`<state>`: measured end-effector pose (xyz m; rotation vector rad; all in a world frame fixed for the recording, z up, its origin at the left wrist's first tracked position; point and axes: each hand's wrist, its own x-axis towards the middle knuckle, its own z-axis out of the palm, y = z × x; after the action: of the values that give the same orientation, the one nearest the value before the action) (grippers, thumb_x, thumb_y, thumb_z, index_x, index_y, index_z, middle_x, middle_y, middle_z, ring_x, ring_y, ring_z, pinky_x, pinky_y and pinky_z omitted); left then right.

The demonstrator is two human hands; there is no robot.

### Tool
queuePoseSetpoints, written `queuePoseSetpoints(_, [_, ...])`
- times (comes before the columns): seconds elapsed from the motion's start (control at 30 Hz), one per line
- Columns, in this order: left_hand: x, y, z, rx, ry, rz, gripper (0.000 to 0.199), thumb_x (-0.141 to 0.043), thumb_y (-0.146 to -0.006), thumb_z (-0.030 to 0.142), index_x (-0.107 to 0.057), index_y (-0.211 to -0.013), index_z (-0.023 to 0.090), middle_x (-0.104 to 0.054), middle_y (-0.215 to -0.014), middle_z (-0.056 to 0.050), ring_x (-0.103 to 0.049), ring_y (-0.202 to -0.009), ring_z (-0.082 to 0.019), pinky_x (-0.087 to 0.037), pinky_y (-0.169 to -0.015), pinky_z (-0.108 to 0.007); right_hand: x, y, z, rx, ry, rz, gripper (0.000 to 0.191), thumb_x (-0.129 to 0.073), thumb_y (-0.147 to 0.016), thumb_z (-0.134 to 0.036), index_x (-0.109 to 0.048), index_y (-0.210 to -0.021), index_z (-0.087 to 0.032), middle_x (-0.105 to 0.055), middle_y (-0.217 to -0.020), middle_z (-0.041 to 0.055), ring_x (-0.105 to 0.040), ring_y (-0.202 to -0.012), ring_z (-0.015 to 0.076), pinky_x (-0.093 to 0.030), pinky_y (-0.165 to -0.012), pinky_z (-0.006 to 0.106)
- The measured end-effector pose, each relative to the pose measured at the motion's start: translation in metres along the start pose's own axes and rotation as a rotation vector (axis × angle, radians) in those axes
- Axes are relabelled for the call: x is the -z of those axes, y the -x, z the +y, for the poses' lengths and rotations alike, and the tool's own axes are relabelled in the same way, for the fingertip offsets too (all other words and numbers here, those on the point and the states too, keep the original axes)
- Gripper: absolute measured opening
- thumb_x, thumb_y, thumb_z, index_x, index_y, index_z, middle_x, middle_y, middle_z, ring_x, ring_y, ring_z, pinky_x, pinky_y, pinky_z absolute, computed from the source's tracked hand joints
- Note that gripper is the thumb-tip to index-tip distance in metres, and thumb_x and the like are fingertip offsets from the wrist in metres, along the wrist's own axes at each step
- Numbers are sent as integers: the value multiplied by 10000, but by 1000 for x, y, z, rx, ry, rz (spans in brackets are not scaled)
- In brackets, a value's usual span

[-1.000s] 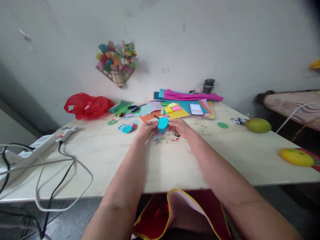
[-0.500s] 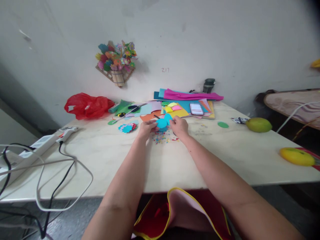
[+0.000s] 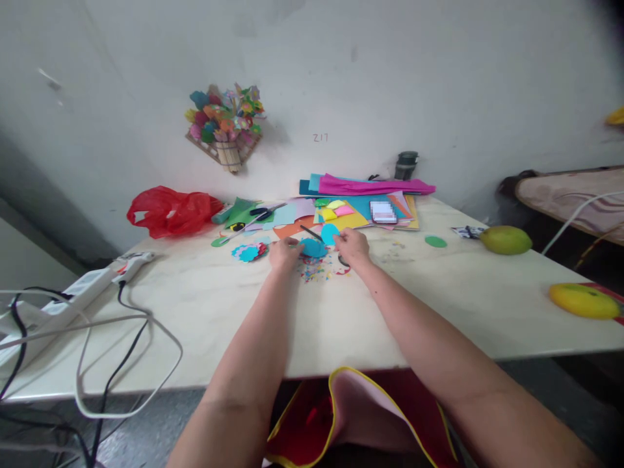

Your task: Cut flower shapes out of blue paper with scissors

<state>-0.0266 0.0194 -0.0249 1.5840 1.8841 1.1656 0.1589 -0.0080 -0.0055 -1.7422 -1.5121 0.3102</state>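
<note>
Near the middle of the table, my left hand (image 3: 285,253) has its fingers closed on the left edge of a blue paper piece (image 3: 312,247). My right hand (image 3: 353,247) pinches a separate blue paper circle (image 3: 330,234) by its right side. Below the papers lie many tiny coloured scraps (image 3: 314,271). A dark curved object (image 3: 343,261) sits under my right hand, partly hidden. Behind the blue papers is a dark pencil-like stick (image 3: 311,232). Left of my left hand rests a pile of blue and pink scalloped paper shapes (image 3: 249,252).
Coloured sheets (image 3: 358,214), a phone (image 3: 383,212) and scissors (image 3: 262,212) lie at the back. A red bag (image 3: 175,211) is at the back left, power strips (image 3: 80,299) and cables at the left. Two mangoes (image 3: 506,239) and a green circle (image 3: 435,241) are on the right.
The two blue papers have moved apart; the left one is lower, on the scraps, and the right one stays in my right hand. The view has shifted slightly.
</note>
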Motion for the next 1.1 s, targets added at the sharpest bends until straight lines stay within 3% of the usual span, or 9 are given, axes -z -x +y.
queuePoseSetpoints(0.13, [3,7,7,-86,-214,-4,564,-825,-545,422,-679,-1022,160,-634,-1192,-222,-374,-1328,-425,-326,-994,-456,-6,-2,3,-71,-130,-106,121,-572,-862,-261,-631,-784,-191,-687,-696,33,-622,-599,143,-407,-553,232])
queuePoseSetpoints(0.27, [3,6,6,-88,-267,-72,643,-820,-554,440,-641,-1103,157,-626,-1213,-220,-413,-1294,-402,-311,-995,-437,-16,-3,4,-151,-354,-197,97,-534,-898,-239,-607,-878,-180,-659,-641,19,-592,-474,123,-379,-431,211])
queuePoseSetpoints(0.37, [1,1,2,-96,-173,-99,603,-838,-526,366,-650,-1076,205,-682,-1117,-159,-438,-1265,-366,-322,-982,-412,-19,-1,2,-194,-451,-232,73,-543,-892,-214,-600,-902,-169,-649,-624,18,-605,-478,131,-379,-382,199])
queuePoseSetpoints(0.57, [-3,-5,-5,-105,107,-142,679,-838,-484,194,-650,-1136,216,-703,-983,-80,-592,-1036,-293,-397,-903,-357,-14,2,-4,-258,-517,-275,106,-521,-899,-199,-587,-959,-142,-697,-805,82,-687,-616,169,-388,-346,192])
queuePoseSetpoints(0.73, [-7,-3,-3,-169,184,-151,641,-809,-518,143,-654,-1137,208,-696,-1020,-79,-603,-1046,-276,-416,-919,-350,-11,3,-5,-290,-568,-297,111,-614,-852,-214,-612,-943,-150,-683,-692,56,-669,-568,168,-369,-346,182])
queuePoseSetpoints(0.87, [-8,1,2,-206,9,-89,572,-821,-568,271,-661,-1111,186,-639,-1224,-159,-488,-1246,-340,-335,-1032,-411,-9,4,-7,-291,-578,-303,89,-632,-844,-208,-607,-916,-161,-652,-618,32,-620,-482,147,-334,-330,183])
queuePoseSetpoints(0.93, [-7,3,3,-150,-74,-76,689,-864,-499,394,-657,-1119,178,-594,-1287,-207,-409,-1314,-394,-284,-1063,-454,-9,4,-7,-280,-564,-304,51,-611,-855,-190,-589,-894,-165,-637,-609,26,-618,-487,147,-337,-330,184])
queuePoseSetpoints(1.0, [-6,4,2,-115,-104,-113,847,-893,-399,463,-637,-1157,185,-565,-1325,-222,-378,-1336,-417,-263,-1071,-460,-9,4,-8,-266,-568,-297,23,-593,-861,-173,-570,-864,-172,-629,-621,20,-630,-517,148,-373,-351,187])
queuePoseSetpoints(1.1, [-8,4,-2,-190,-76,-217,941,-906,-354,441,-602,-1214,205,-551,-1366,-187,-382,-1345,-392,-267,-1074,-412,-12,3,-7,-258,-624,-303,71,-569,-862,-142,-543,-807,-178,-616,-644,8,-640,-553,143,-457,-425,205])
